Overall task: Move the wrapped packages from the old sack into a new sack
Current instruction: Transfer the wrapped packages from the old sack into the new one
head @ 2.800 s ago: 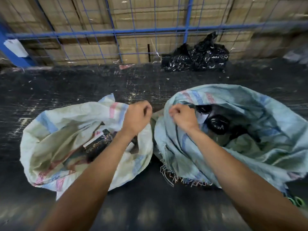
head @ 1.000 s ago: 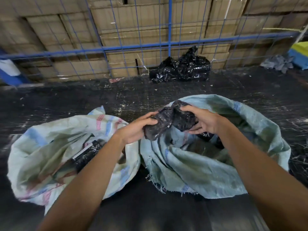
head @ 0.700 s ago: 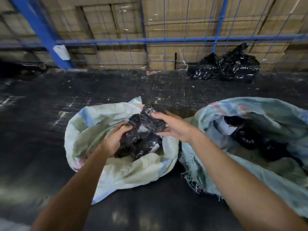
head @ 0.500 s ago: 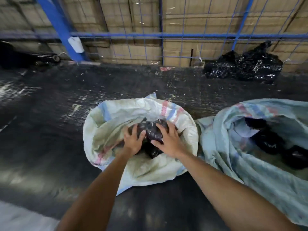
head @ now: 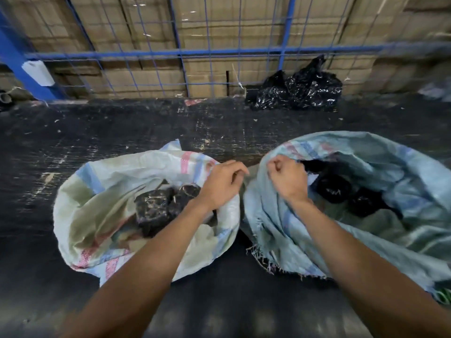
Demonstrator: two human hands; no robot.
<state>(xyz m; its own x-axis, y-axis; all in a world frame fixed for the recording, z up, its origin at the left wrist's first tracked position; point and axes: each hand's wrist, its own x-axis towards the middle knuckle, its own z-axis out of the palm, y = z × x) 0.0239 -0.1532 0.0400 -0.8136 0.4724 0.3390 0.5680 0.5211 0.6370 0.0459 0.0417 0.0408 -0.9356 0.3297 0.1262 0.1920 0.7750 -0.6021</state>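
Now both hands, left (head: 220,182) and right (head: 286,178), pinch woven sack rims (head: 266,164); crinkly black packages (head: 156,208) inside.

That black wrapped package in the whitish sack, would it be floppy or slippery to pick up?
Probably fairly firm: the black wrapped package keeps a blocky shape with distinct edges in the whitish sack. Its glossy, crinkled wrap looks somewhat slippery. With flat faces, it seems unlikely to roll.

The blue sack (head: 366,240) runs off the picture's right edge.
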